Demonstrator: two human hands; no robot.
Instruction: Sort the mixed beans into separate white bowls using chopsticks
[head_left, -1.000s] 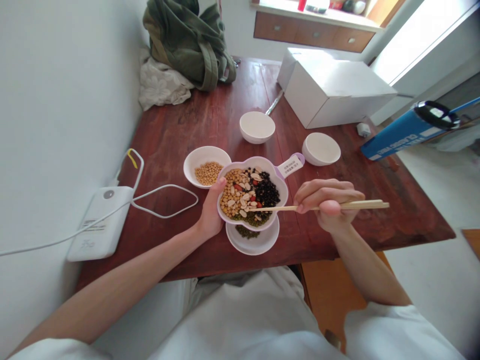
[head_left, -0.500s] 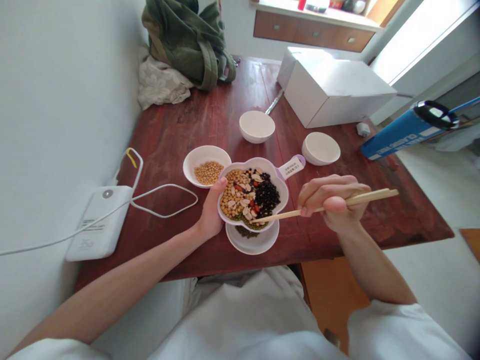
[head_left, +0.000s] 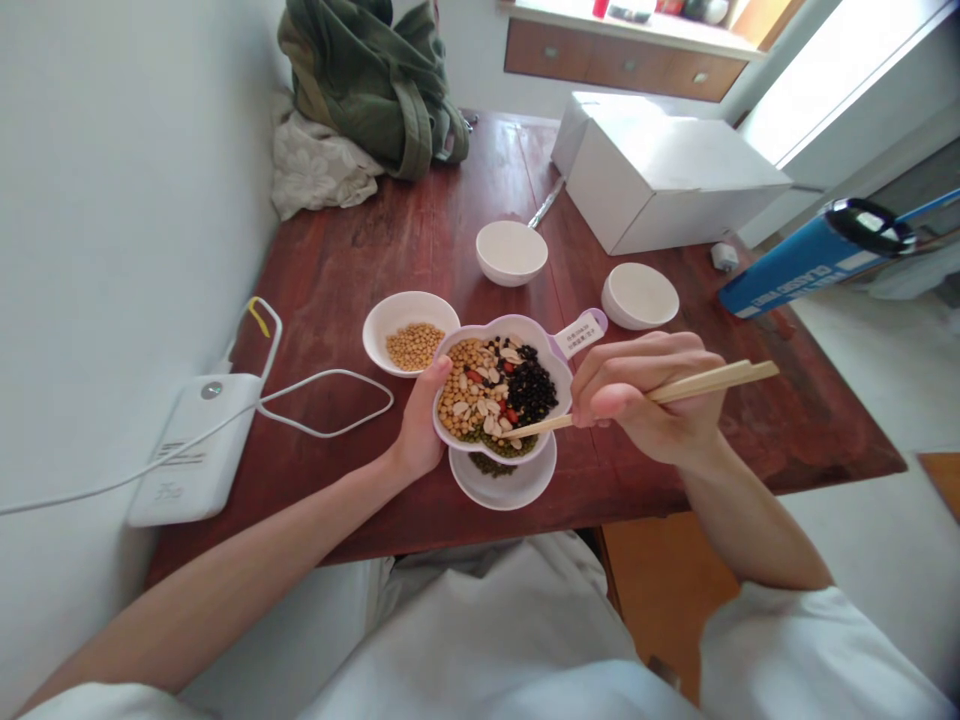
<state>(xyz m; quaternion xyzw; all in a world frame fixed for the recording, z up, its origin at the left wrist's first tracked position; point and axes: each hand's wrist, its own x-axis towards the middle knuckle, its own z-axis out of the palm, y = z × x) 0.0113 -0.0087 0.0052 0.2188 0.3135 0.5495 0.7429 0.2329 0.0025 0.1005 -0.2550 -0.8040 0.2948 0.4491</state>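
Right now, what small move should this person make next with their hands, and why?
Probably close the pale wooden chopsticks in the right hand gently on the nearest pale peanut halves. The tips sit right at that pile, inside the white lilac-rimmed flower-shaped bowl, and the left hand grips the bowl's edge, keeping it steady for a careful pick.

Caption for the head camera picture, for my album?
Left hand holds a flower-shaped bowl of beans and peanuts; right hand holds wooden chopsticks over it.
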